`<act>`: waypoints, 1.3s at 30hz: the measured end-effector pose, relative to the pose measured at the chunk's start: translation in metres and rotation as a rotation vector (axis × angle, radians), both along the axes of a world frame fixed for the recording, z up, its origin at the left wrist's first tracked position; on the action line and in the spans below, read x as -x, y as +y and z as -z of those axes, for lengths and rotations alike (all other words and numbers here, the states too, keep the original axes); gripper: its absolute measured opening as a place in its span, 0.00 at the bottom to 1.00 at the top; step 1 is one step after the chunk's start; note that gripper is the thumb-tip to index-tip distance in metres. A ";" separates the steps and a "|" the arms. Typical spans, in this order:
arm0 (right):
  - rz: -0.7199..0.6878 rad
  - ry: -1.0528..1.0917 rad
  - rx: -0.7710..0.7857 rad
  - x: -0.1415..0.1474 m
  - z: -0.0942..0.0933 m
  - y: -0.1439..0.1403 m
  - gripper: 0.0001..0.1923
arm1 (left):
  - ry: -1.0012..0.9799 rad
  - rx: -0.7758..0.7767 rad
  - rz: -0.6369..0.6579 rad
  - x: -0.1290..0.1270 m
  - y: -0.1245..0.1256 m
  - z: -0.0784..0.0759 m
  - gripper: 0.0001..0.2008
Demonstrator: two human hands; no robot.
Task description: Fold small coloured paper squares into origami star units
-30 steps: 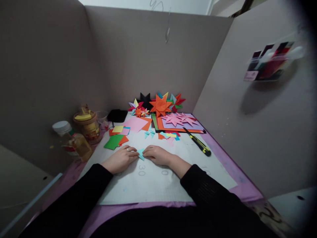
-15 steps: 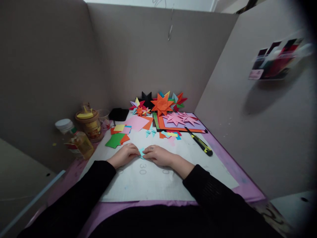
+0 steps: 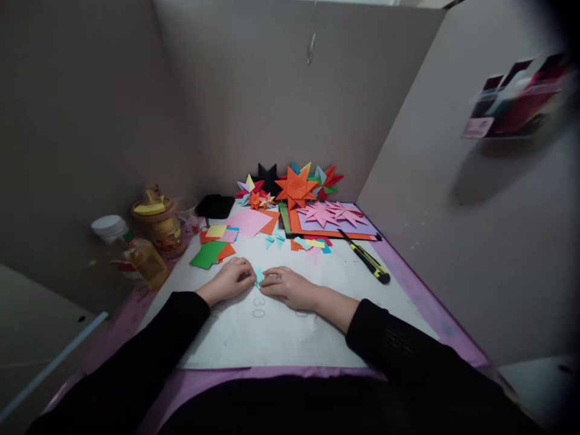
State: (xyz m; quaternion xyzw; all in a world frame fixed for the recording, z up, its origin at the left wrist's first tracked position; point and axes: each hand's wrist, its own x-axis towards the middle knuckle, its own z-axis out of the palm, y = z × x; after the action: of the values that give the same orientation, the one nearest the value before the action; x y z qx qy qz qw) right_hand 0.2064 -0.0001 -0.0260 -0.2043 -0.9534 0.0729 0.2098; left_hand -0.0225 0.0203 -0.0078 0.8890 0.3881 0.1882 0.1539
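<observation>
Drawn closer together since a second ago, left hand (image 3: 229,281) and right hand (image 3: 287,285) both pinching the small light-blue folded paper (image 3: 258,276) between their fingertips, pressed flat on the white mat (image 3: 281,329) of the worktop; beyond the hands, coloured paper scraps (image 3: 212,251) and orange star (image 3: 295,188); beyond the right hand, yellow-black knife (image 3: 368,261)

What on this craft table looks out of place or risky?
The utility knife lies loose beside the paper stars, right of both hands. Whether its blade is out cannot be told. The left hand and right hand pinch a blue paper piece.
</observation>
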 end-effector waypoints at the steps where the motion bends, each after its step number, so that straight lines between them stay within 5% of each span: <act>1: 0.002 0.004 0.010 0.000 0.000 0.000 0.12 | 0.012 0.003 -0.022 -0.002 0.001 0.000 0.10; 19: 0.108 0.042 0.094 0.002 -0.006 -0.003 0.16 | 0.056 0.025 -0.150 -0.012 0.004 0.003 0.09; 39: -0.015 0.057 0.068 0.001 0.001 0.003 0.12 | 0.074 0.044 -0.192 -0.016 0.004 0.001 0.08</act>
State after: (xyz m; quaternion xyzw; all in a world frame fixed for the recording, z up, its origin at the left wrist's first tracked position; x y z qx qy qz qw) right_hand 0.2052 0.0027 -0.0272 -0.2018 -0.9456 0.1125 0.2292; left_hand -0.0066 0.0245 -0.0085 0.8505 0.4809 0.1604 0.1401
